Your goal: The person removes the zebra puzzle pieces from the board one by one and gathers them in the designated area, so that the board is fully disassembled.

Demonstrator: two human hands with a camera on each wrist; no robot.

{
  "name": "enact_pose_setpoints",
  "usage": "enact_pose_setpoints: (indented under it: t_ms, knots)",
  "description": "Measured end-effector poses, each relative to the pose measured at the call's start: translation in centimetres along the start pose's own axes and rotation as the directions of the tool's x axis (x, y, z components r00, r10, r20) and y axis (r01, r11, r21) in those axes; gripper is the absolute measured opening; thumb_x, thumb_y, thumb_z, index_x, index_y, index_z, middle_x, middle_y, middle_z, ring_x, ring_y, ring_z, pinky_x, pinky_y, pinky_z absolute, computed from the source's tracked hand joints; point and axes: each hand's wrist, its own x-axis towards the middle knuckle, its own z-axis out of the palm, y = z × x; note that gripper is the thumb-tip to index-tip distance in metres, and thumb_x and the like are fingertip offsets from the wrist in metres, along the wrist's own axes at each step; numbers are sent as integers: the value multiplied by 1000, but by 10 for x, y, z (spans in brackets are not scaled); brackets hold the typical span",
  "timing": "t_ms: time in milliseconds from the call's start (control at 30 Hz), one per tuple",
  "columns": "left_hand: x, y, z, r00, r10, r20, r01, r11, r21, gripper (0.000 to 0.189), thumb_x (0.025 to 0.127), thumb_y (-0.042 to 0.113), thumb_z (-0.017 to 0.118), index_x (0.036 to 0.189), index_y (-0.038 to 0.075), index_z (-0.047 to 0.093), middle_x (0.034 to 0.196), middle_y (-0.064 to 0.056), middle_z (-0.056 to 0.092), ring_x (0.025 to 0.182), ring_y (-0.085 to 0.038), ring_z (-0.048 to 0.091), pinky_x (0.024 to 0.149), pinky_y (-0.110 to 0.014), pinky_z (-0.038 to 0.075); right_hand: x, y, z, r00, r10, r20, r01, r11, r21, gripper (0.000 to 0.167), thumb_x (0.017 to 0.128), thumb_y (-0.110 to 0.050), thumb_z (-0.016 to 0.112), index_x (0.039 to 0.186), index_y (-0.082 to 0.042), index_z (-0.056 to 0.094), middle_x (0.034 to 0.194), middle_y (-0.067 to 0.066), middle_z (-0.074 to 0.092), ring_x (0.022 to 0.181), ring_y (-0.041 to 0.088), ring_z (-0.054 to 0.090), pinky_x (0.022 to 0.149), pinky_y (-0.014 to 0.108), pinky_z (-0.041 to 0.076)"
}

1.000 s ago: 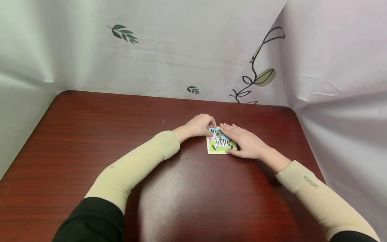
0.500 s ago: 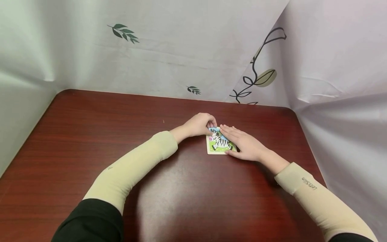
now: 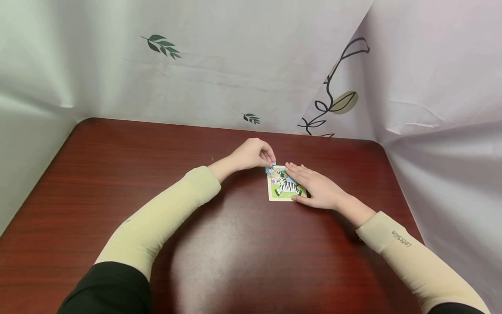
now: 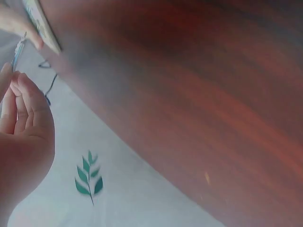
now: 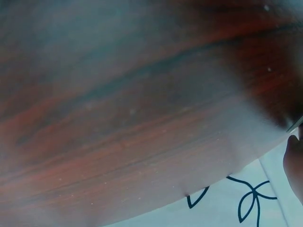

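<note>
A small square jigsaw puzzle [image 3: 288,188] with a zebra on green and blue lies flat on the table. My left hand [image 3: 252,153] pinches a jigsaw piece [image 3: 270,168], blue at its edge, lifted over the puzzle's far left corner. A paler patch shows in the puzzle by that corner, around the zebra's head. In the left wrist view the jigsaw piece [image 4: 18,53] appears edge-on at the fingertips. My right hand [image 3: 318,186] rests on the puzzle's right side with fingers straight, covering part of it; its thumb lies at the near edge.
The dark red wooden table [image 3: 251,257] has rounded far corners. A white curtain [image 3: 219,65] with leaf prints hangs behind it and along both sides. A tiny yellowish speck [image 3: 212,158] lies left of the left wrist.
My left hand has moved left and slightly away from me, lifting the jigsaw piece out of the puzzle's far left corner. The right hand has stayed in place on the puzzle.
</note>
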Motion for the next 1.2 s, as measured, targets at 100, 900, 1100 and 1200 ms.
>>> enact_pose_setpoints:
  t_ms: [100, 900, 1100, 1200]
  knots:
    - [-8, -4, -13, 1000, -1, -10, 1, 1000, 11, 8, 90, 5, 81, 97, 2, 80, 92, -10, 80, 83, -19, 75, 81, -27, 62, 0, -1, 0, 1000, 3, -11, -3, 1000, 2, 87, 98, -41, 72, 167, -8, 30, 176, 10, 28, 163, 28, 29, 133, 52, 24]
    - [-96, -65, -93, 985, -172, 5, 171, 983, 63, 8, 90, 3, 78, 98, 2, 81, 87, -6, 81, 78, -6, 71, 75, -21, 56, -11, 3, -3, 998, 49, -50, -48, 999, 16, 94, 94, -46, 77, 166, -5, 32, 175, 13, 30, 162, 33, 31, 132, 52, 25]
    - [-112, -81, -101, 982, -190, 19, 188, 980, 65, 8, 91, 0, 77, 98, 0, 80, 86, -7, 81, 77, -3, 70, 74, -18, 54, -15, 7, -2, 997, 60, -54, -59, 998, 14, 97, 92, -47, 79, 166, -5, 31, 174, 14, 31, 161, 33, 32, 131, 54, 27]
    - [-116, -87, -103, 980, -198, 23, 196, 979, 65, 8, 91, -1, 77, 98, -1, 80, 86, -8, 81, 76, -4, 70, 73, -17, 53, -17, 8, -1, 997, 72, -43, -72, 997, 10, 99, 92, -48, 79, 167, -6, 29, 175, 12, 29, 162, 32, 31, 132, 54, 26]
